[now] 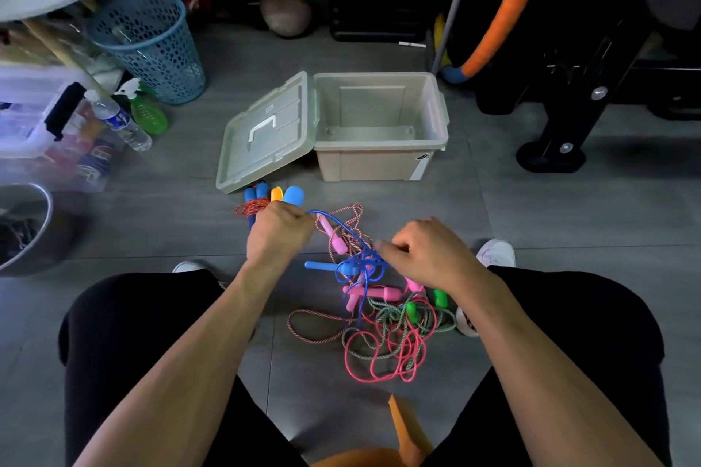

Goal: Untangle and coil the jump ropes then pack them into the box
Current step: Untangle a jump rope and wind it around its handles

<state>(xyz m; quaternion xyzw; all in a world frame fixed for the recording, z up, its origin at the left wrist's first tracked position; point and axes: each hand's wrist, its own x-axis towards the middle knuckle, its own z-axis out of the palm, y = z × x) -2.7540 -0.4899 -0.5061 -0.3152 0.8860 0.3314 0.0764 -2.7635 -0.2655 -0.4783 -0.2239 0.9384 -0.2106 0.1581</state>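
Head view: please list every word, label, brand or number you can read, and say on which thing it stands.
No text can be read.
Water bottle: blue and white label, print blurred.
Box: white sticker on the front corner, marks too small to read.
Lid: small pale tag near the top edge, unreadable.
Clear bin: colourful packs inside, blurred.

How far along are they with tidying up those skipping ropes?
Early on. One red-and-white rope with blue handles lies coiled on the floor beside the leaning lid. The beige plastic storage box is open and looks empty. The left hand grips a thin blue rope while the right hand picks at the knot. A tangle of pink, green and striped ropes remains.
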